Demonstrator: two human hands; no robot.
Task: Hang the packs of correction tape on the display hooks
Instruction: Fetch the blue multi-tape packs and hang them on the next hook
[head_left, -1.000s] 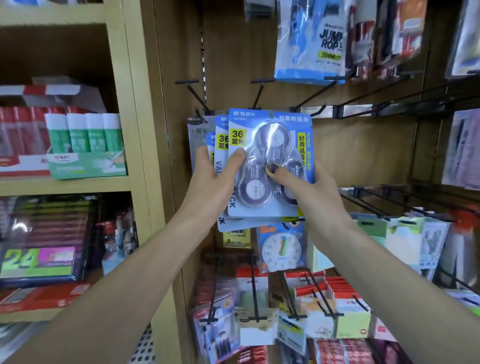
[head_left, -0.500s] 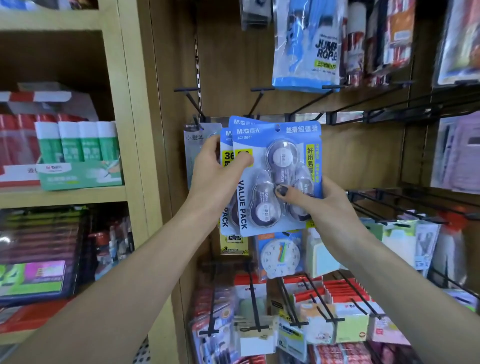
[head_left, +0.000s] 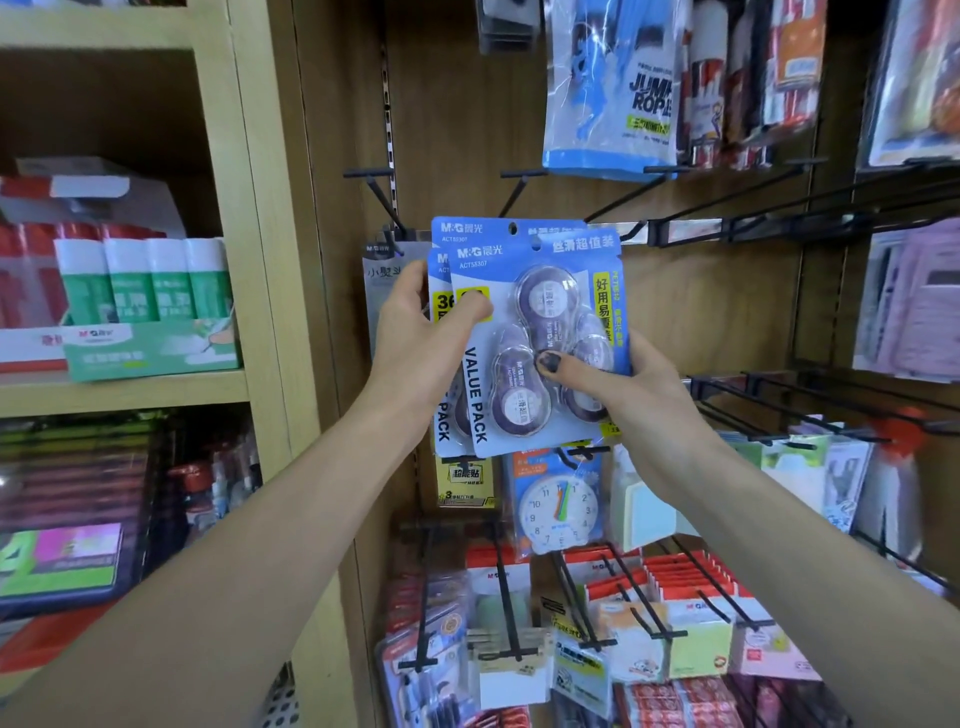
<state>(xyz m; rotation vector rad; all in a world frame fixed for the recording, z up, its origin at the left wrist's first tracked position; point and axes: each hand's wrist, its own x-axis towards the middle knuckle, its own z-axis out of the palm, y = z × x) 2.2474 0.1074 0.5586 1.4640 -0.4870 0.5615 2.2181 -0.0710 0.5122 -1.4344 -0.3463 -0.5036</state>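
Blue correction tape packs (head_left: 540, 291), each with clear blisters over purple tape rollers, are fanned in front of the wooden display wall. My left hand (head_left: 423, 338) grips the stack at its left edge, thumb on the front card. My right hand (head_left: 618, 384) pinches the front pack at its lower right, thumb pressed on a blister. The hang holes at the cards' tops sit just below two empty black display hooks (head_left: 514, 195). A third hook (head_left: 382, 195) stands to the left.
A jump rope pack (head_left: 613, 88) hangs above. Long black hooks (head_left: 779, 405) jut out at right. A toy clock pack (head_left: 558, 506) and sticky notes (head_left: 696, 644) hang below. Glue sticks (head_left: 145, 280) fill the left wooden shelf.
The front pack has slid down and to the right off the stack, fanning the cards apart. Both hands shifted slightly lower with the packs.
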